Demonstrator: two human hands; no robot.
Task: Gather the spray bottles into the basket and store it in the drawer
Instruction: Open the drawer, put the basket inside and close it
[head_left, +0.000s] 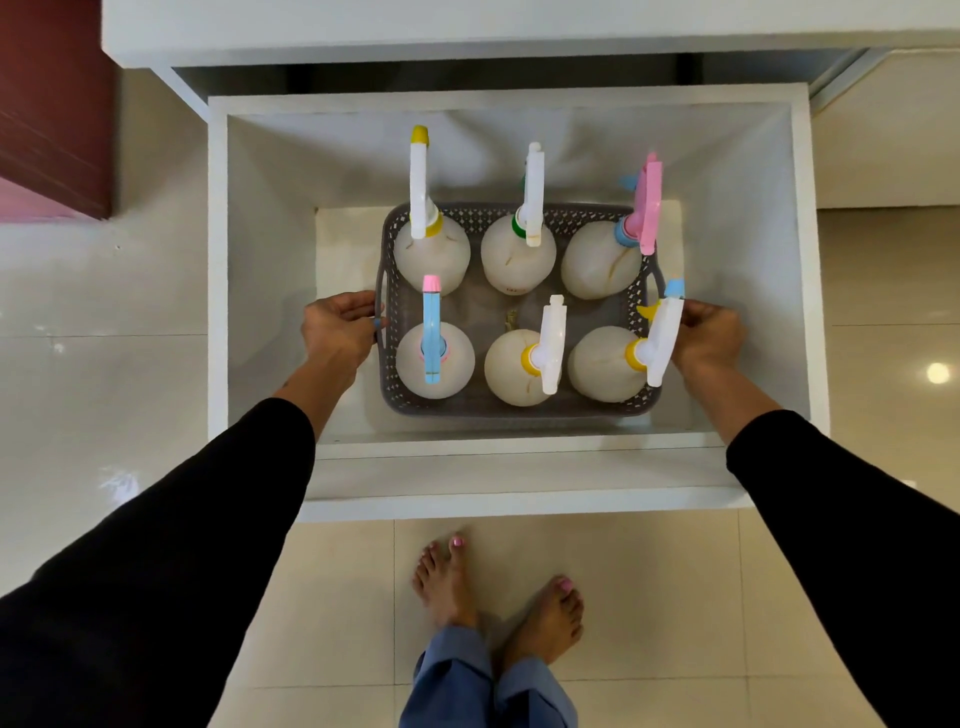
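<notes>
A grey perforated basket (519, 408) sits inside the open white drawer (519, 478). Several white spray bottles stand upright in it in two rows, among them one with a blue trigger head (432, 332), one with a pink head (648, 205) and one with a yellow-tipped nozzle (418, 182). My left hand (337, 330) grips the basket's left handle. My right hand (709, 338) holds the right handle, partly hidden behind a white trigger head (662, 338).
The drawer is pulled out from a white cabinet (467, 31). Its walls leave a gap on all sides of the basket. Glossy tiled floor (104, 364) surrounds it. My bare feet (498, 592) stand just in front of the drawer. A dark red panel (52, 104) is at upper left.
</notes>
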